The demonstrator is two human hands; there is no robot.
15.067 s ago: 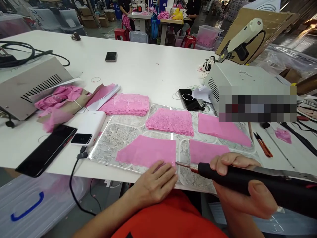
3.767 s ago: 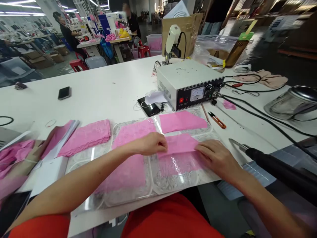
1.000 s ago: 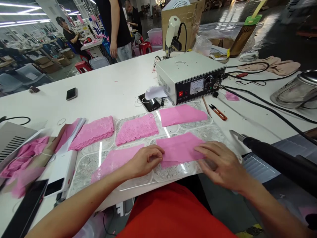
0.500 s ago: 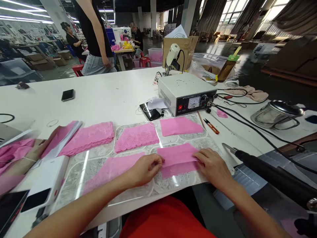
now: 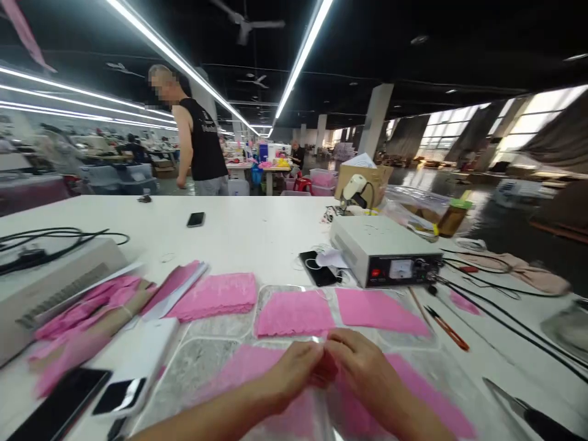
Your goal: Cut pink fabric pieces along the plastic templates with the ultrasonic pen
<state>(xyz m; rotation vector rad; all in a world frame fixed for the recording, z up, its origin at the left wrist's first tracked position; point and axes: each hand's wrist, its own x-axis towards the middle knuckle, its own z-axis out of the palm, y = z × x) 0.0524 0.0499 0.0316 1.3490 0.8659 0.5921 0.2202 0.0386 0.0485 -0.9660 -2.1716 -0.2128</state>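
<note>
My left hand [image 5: 294,370] and my right hand [image 5: 367,373] meet in the middle, fingertips together and fingers curled. What they pinch between them is hidden and smeared by motion. Under and around them lie pink fabric pieces: one beneath my right hand [image 5: 429,392], another left of my left hand [image 5: 243,370]. Just beyond the hands are a lace-edged pink fabric stack [image 5: 294,312] and a plain pink fabric piece [image 5: 381,311]. All these rest on a clear sheet with rounded outlines [image 5: 215,327] over a grey marbled surface.
A grey control box [image 5: 390,245] with cables stands at the back right. Orange-handled snips [image 5: 448,329] and a blade-tipped tool [image 5: 519,407] lie to the right. Phones, a white box [image 5: 151,361] and bundled pink fabric [image 5: 92,318] are at left. A person [image 5: 202,141] stands beyond the table.
My hands have come together from either end of the pink fabric piece they were touching. The view has tilted up and turned left. The person beyond the table shows more fully.
</note>
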